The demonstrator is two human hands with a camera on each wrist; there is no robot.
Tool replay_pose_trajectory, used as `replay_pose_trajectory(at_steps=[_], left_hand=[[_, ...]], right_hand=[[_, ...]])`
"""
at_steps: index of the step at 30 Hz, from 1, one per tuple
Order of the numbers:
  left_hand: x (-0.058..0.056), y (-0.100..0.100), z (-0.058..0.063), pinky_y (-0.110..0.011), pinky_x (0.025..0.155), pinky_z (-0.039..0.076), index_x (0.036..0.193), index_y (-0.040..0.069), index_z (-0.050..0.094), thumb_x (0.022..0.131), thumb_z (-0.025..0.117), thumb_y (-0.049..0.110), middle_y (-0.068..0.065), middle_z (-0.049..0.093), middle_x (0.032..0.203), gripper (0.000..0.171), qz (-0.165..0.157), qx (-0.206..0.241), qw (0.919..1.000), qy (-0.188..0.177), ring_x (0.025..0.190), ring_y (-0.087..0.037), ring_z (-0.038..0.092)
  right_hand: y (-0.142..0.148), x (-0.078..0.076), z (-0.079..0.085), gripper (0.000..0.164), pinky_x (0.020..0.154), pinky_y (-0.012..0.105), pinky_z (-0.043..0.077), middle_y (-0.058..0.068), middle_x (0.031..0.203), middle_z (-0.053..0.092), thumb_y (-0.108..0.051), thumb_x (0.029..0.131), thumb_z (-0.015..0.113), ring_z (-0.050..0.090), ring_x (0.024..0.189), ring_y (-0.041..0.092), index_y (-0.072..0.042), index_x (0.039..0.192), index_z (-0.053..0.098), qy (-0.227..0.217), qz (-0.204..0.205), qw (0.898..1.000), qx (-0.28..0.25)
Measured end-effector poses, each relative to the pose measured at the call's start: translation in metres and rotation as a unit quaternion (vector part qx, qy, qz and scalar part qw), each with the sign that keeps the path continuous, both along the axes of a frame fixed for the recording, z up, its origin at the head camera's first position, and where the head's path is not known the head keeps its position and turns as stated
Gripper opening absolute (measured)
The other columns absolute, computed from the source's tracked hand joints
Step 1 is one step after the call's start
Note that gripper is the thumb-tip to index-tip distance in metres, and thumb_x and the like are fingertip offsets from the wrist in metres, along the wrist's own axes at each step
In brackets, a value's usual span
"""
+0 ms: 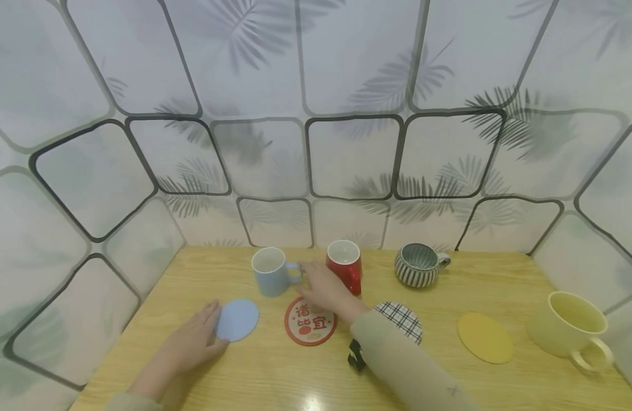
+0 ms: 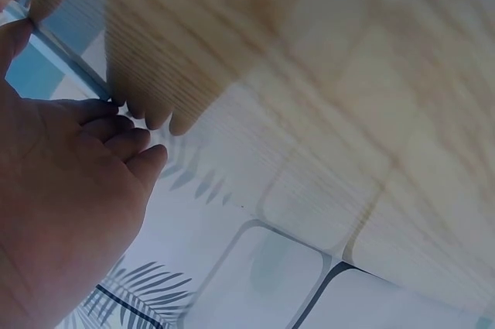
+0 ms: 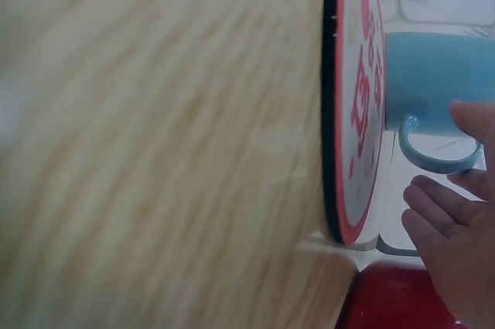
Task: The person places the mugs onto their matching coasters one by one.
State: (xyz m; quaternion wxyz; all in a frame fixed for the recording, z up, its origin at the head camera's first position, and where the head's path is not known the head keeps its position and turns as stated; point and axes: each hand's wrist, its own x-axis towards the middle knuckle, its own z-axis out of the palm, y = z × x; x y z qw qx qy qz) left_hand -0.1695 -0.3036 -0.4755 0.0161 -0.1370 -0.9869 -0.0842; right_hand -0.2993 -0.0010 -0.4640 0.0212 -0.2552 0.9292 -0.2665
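My left hand [image 1: 193, 339] holds the edge of a round light blue coaster [image 1: 238, 320] on the table, thumb at its near side and fingertips at its far left. In the left wrist view the thumb and fingers span the coaster's rim [image 2: 69, 62]. At the back, a light blue mug [image 1: 271, 274] stands upright. My right hand [image 1: 327, 285] has thumb and index finger about the mug's handle [image 3: 437, 160], the other fingers extended below it. Under the right wrist lies a round coaster with red characters [image 1: 310, 321]. Just behind that hand stands a red mug [image 1: 343, 265].
A striped dark cup [image 1: 418, 267] stands at the back right. A checked coaster [image 1: 400, 319], partly under the right sleeve, and a yellow coaster [image 1: 485, 337] lie nearer. A large yellow mug [image 1: 570, 325] stands far right. Patterned wall covering [image 1: 347, 160] rises behind the wooden table [image 1: 264, 377].
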Motion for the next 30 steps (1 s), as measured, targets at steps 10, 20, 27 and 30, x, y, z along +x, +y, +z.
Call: replay_pose_trajectory(at_steps=[10,20,27,30], left_hand=[[0.001,0.001,-0.001,-0.055,0.108,0.032,0.138,-0.011,0.037,0.087,0.06,0.046,-0.029,0.032,0.146,0.08,0.001,0.006,1.0,0.006,0.134,-0.043,0.032],[0.001,0.002,-0.001,-0.056,0.108,0.032,0.138,-0.01,0.037,0.087,0.06,0.046,-0.028,0.032,0.146,0.08,0.001,0.013,0.9999,0.002,0.134,-0.044,0.032],[0.0,0.001,-0.004,-0.056,0.108,0.032,0.138,-0.009,0.037,0.087,0.06,0.047,-0.028,0.032,0.146,0.08,-0.001,0.007,0.9999,0.009,0.134,-0.043,0.032],[0.0,0.001,-0.003,-0.056,0.108,0.032,0.138,-0.009,0.037,0.087,0.06,0.047,-0.027,0.032,0.146,0.08,-0.002,0.005,0.9999,0.009,0.134,-0.043,0.032]], right_hand=[[-0.01,-0.016,-0.01,0.008,0.057,0.02,0.049,-0.003,0.086,0.056,-0.019,0.093,0.056,0.056,0.072,0.01,-0.015,0.101,0.057,-0.038,0.01,0.996,-0.075],[-0.011,-0.021,-0.016,0.013,0.062,0.022,0.047,-0.005,0.08,0.056,-0.026,0.098,0.05,0.054,0.072,0.01,-0.016,0.098,0.058,-0.023,0.004,0.996,-0.086],[-0.008,-0.021,-0.015,0.01,0.063,0.02,0.048,-0.007,0.081,0.061,-0.028,0.095,0.056,0.056,0.072,0.008,-0.019,0.094,0.061,-0.037,-0.002,0.993,-0.113],[-0.007,-0.019,-0.014,0.011,0.067,0.022,0.051,-0.007,0.086,0.064,-0.029,0.094,0.058,0.059,0.077,0.008,-0.019,0.097,0.064,-0.058,-0.003,0.989,-0.138]])
